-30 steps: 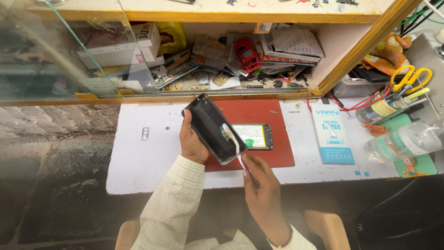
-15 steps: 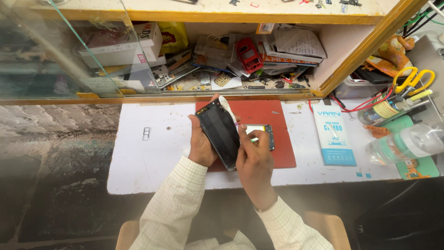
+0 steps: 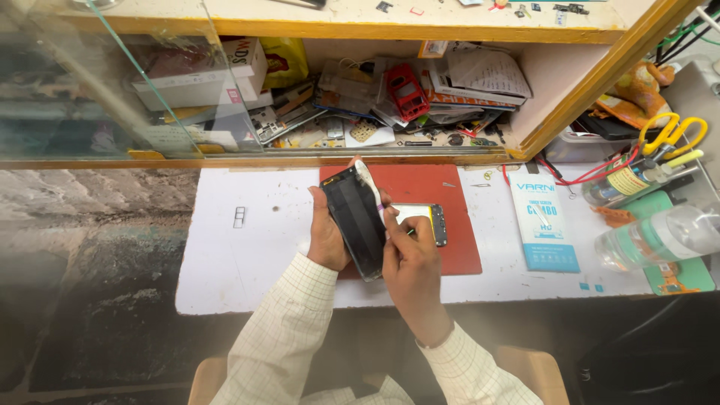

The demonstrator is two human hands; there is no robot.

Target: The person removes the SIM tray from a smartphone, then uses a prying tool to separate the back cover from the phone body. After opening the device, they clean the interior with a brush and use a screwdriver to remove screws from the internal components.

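My left hand (image 3: 327, 238) grips a dark, flat phone panel (image 3: 355, 219) from its left edge and holds it tilted above the red work mat (image 3: 450, 225). My right hand (image 3: 409, 262) holds a thin white tool (image 3: 369, 184) against the panel's right edge, its tip reaching past the panel's top corner. Behind my right hand a second phone part with a pale face (image 3: 421, 219) lies flat on the mat, partly hidden by my fingers.
The white table top (image 3: 255, 247) carries a blue and white packet (image 3: 544, 225), a clear plastic bottle (image 3: 660, 238) and yellow-handled scissors (image 3: 671, 135) at the right. A shelf behind (image 3: 390, 105) holds boxes, papers and a red part. A glass pane (image 3: 112, 82) stands at the left.
Both hands have moved the panel slightly forward and stood it more upright. The white tool has slid up along the panel's right edge to its top corner.
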